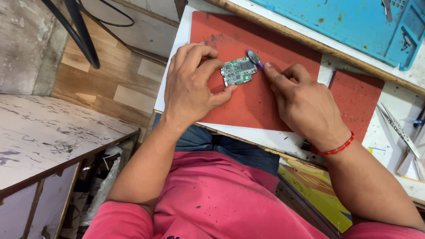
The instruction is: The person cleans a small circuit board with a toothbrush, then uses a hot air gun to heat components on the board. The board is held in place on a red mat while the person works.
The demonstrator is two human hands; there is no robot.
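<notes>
Green and small, the circuit board [238, 71] lies flat on the red mat [256, 102] on the white bench [265, 135]. The left hand [191, 86] pinches the board's edges with thumb and fingers, so it cannot slide. The right hand [305, 104] presses a small purple tool [254, 58] against the board's top corner, fingers squeezed together around it. Metal tweezers [398, 128] lie well apart.

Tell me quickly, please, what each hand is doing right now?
Left hand: closed on the green board, pinching its edges.
Right hand: closed on a small purple tool, tip at the board.
</notes>
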